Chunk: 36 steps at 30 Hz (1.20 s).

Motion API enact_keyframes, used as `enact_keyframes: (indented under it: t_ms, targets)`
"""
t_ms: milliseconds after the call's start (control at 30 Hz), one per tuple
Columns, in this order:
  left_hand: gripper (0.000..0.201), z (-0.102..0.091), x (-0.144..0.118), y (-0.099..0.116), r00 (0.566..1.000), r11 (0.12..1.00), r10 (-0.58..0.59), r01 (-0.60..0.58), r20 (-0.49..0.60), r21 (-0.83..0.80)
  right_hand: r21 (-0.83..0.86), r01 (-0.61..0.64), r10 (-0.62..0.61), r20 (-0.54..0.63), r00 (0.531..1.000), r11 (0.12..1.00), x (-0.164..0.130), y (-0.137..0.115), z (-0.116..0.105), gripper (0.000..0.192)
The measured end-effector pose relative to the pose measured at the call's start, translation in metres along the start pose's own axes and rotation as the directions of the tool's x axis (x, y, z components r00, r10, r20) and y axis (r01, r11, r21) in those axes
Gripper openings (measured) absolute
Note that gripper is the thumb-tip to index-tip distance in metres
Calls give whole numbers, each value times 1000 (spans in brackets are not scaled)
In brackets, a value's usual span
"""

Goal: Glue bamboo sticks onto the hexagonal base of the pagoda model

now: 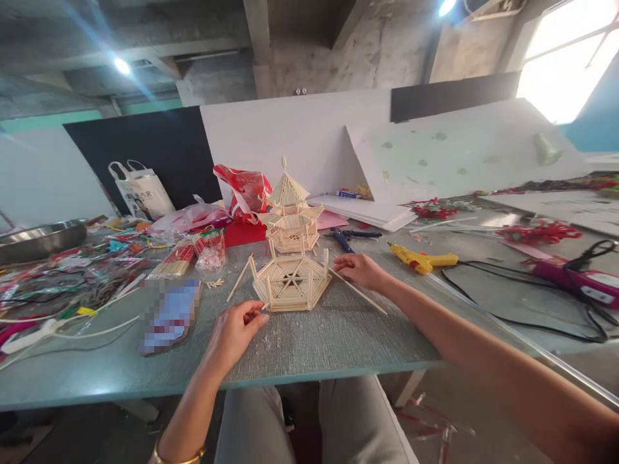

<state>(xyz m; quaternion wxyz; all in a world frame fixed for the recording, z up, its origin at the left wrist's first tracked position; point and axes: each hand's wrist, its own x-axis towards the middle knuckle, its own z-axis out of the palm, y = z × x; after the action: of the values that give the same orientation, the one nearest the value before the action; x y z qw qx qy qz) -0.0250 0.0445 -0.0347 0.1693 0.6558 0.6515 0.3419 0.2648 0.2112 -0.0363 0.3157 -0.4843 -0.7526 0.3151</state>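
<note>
A hexagonal frame of pale wooden sticks (290,296), with short upright posts at its corners, stands on the table in front of me. My left hand (235,336) is at its front left corner, with fingers curled and thumb close to them. A tiny pale tip shows at those fingertips; what it belongs to is unclear. On the other side, my right hand (362,270) reaches to the right corner post with fingers stretched out. A loose stick (360,293) slants down under that hand. Behind the frame rises a tiered stick pagoda (289,209) with a pointed roof.
A yellow glue gun (420,259) and dark-handled pliers (344,240) lie to the right, with black cable. Left are a blurred-out phone (170,316), another loose stick (239,278), bundled sticks (176,259) and a metal bowl (46,240). The table's front edge (309,377) is near my legs.
</note>
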Motion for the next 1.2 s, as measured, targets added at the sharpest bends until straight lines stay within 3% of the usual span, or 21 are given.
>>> enact_keyframes:
  t_ms: [600,1200]
  targets:
    - [34,2,3,-2,1000,999,-8,8,8,-41,19,-3,3,23,1000,1000,1,0,-1,33]
    - [34,-4,5,14,999,996,46,-45,-2,83,10,-5,4,48,999,1000,-3,-7,-2,35]
